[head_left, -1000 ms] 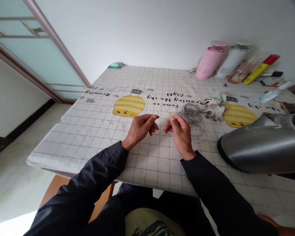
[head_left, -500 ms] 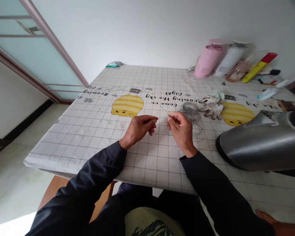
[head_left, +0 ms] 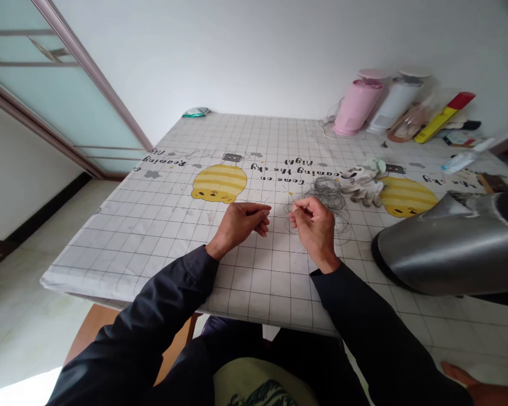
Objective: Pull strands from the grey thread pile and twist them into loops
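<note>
Over the middle of the table, my left hand [head_left: 244, 224] is closed in a pinch with thumb and fingertip together. A faint thin wire end shows just above its fingertips. To its right, with a small gap between them, my right hand [head_left: 313, 225] also pinches a thin dark wire. Behind and beside the right hand lies a loose tangle of thin dark wire [head_left: 329, 193]. Whitish, stained gloves [head_left: 364, 183] lie to the right of the tangle.
A grey metal kettle [head_left: 444, 251] lies on the right of the checked tablecloth [head_left: 131, 242]. Pink [head_left: 358, 107] and white [head_left: 394, 104] cylinders stand at the back right near a yellow-red box [head_left: 444, 117]. Another person's hand [head_left: 459, 373] shows at the lower right.
My right hand has shifted slightly right and down, widening the gap between my hands. My left hand has moved down very slightly.
</note>
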Demonstrator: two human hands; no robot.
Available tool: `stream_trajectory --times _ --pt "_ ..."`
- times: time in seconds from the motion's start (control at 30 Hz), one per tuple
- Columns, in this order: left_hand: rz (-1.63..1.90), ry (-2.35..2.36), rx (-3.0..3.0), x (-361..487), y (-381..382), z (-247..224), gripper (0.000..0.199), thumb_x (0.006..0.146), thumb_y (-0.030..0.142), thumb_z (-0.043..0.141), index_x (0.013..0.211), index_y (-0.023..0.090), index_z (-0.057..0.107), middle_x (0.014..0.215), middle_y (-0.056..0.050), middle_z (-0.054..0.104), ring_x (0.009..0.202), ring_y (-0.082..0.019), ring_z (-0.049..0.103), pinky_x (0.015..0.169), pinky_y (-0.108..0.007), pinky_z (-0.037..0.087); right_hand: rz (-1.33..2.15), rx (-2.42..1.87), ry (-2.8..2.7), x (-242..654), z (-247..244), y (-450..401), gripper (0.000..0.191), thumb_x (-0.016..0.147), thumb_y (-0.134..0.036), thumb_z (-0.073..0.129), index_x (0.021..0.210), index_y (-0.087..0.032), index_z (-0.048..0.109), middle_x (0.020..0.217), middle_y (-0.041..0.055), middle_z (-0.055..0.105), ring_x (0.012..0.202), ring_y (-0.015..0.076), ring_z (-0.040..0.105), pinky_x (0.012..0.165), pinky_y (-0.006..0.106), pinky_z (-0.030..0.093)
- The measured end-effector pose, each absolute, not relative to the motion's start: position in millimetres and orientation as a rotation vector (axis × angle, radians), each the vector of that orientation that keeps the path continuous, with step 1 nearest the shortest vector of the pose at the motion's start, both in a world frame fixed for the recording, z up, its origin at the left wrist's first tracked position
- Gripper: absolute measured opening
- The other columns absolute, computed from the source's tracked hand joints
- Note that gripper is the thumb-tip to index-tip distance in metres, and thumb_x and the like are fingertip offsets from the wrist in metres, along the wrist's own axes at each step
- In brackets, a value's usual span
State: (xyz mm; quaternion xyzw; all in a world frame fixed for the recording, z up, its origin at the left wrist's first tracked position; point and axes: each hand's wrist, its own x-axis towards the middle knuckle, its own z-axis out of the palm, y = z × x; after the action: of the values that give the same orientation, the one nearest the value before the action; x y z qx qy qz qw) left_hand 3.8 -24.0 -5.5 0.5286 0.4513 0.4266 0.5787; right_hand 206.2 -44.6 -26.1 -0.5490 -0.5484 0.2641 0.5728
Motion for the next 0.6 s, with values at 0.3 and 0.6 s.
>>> stream_trajectory --times 0.3,0.6 --pt "0.972 1.056 1.256 -1.1 -17.8 -9.7 0.036 0.091 0.043 0.094 0.099 0.01 0.084 0.079 -0.009 0.077 0.063 -0.018 0.075 0.06 -0.033 0.068 0.475 -1.291 -1.381 208.4 -29.3 -41.3 0.012 0.1 -0.037 0.069 0.095 -0.026 0.072 0.082 0.0023 0.079 0.077 0.0237 0.078 0.074 0.039 0.061" --pt "1.142 1.051 1.356 -0.6 -18.1 -9.9 0.036 0.09 0.046 0.092 0.099 0.012 0.087 0.083 -0.009 0.08 0.067 -0.016 0.073 0.059 -0.029 0.064 0.484 -1.271 -1.424 208.9 -29.8 -43.6 0.015 0.103 -0.039 0.067 0.095 -0.026 0.07 0.081 0.0017 0.077 0.068 0.0206 0.072 0.064 0.035 0.058"
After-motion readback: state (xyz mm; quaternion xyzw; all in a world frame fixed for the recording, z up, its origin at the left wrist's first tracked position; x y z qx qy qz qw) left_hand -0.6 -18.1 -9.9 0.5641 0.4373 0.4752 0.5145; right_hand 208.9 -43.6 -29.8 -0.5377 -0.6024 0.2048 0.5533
